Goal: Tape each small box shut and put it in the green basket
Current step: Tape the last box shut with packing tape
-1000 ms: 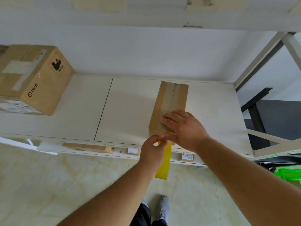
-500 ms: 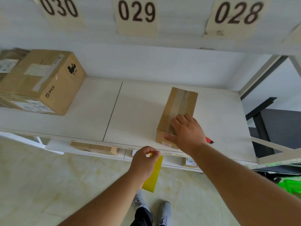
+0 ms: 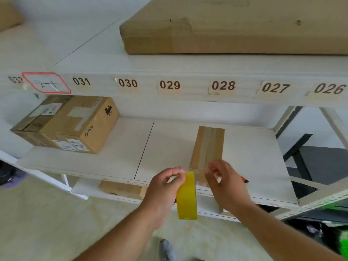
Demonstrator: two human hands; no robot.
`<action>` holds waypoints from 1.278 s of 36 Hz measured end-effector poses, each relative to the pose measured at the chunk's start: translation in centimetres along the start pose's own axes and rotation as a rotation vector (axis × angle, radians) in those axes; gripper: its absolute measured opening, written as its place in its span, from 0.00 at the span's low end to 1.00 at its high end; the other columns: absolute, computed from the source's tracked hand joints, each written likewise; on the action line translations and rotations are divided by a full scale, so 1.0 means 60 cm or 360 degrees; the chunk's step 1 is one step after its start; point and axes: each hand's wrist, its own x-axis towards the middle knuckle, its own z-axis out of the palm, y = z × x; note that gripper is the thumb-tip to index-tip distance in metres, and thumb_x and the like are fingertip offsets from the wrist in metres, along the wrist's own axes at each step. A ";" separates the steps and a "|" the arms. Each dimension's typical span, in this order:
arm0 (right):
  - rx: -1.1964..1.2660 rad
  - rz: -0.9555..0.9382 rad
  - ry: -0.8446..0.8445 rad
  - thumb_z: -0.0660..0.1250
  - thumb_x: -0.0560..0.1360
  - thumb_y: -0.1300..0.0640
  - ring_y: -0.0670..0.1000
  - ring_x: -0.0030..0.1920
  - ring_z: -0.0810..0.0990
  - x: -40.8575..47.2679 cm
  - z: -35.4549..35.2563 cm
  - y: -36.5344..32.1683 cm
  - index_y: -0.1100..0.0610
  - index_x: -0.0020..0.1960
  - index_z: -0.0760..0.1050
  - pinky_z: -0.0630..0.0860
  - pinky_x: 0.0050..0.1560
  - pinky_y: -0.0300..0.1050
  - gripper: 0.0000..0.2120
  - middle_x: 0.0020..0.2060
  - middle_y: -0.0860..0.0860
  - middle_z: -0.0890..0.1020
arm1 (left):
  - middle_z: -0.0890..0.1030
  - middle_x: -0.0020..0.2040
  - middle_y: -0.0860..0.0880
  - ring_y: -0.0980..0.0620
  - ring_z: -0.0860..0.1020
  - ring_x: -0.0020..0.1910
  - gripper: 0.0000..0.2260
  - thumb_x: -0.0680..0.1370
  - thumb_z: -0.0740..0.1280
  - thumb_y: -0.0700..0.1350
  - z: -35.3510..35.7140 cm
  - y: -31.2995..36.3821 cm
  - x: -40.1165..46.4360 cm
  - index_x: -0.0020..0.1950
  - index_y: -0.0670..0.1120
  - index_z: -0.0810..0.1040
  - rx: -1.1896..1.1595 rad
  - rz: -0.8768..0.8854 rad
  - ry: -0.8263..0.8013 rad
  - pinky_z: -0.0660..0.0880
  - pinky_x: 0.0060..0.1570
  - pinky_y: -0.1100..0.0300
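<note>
A long narrow cardboard box (image 3: 208, 146) lies on the white shelf (image 3: 116, 159), running front to back, with clear tape along its top seam. My left hand (image 3: 162, 193) grips a yellow tape roll (image 3: 186, 196) just in front of the box's near end. My right hand (image 3: 225, 183) hovers at that near end with thumb and fingers pinched together, apparently on the tape's clear loose end, though the strip is hard to see. A bit of the green basket (image 3: 342, 242) shows at the lower right edge.
A larger PICO carton (image 3: 75, 125) stands at the shelf's left. A red pen-like tool (image 3: 244, 179) lies behind my right hand. A big flat carton (image 3: 235, 25) rests on the upper shelf above number labels. Small boxes (image 3: 122, 189) sit on the lower shelf.
My right hand has lifted off the box top and come to its near end, pinching. My left hand raised the tape roll toward the box end. The camera tilted up.
</note>
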 end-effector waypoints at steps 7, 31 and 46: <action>0.1068 0.0335 -0.0400 0.73 0.68 0.31 0.53 0.52 0.86 -0.115 -0.033 -0.113 0.44 0.64 0.70 0.80 0.59 0.62 0.31 0.50 0.51 0.87 | 0.81 0.62 0.60 0.56 0.83 0.57 0.05 0.78 0.72 0.43 0.010 0.044 -0.074 0.50 0.53 0.86 -0.0204 0.0163 -0.0041 0.82 0.53 0.50; 0.1150 0.0202 -0.0218 0.69 0.69 0.42 0.57 0.39 0.72 -0.251 -0.026 -0.345 0.35 0.60 0.77 0.70 0.42 0.56 0.20 0.39 0.64 0.75 | 0.84 0.45 0.54 0.52 0.83 0.48 0.05 0.75 0.74 0.40 -0.160 0.120 -0.194 0.45 0.50 0.87 0.0298 0.1294 -0.0278 0.77 0.46 0.65; 0.1153 0.0291 0.0068 0.70 0.67 0.47 0.57 0.36 0.66 -0.314 0.065 -0.436 0.43 0.57 0.82 0.64 0.41 0.53 0.18 0.36 0.61 0.74 | 0.83 0.47 0.57 0.56 0.83 0.50 0.07 0.78 0.70 0.50 -0.279 0.077 -0.215 0.54 0.52 0.85 0.0381 0.1499 -0.0304 0.79 0.46 0.66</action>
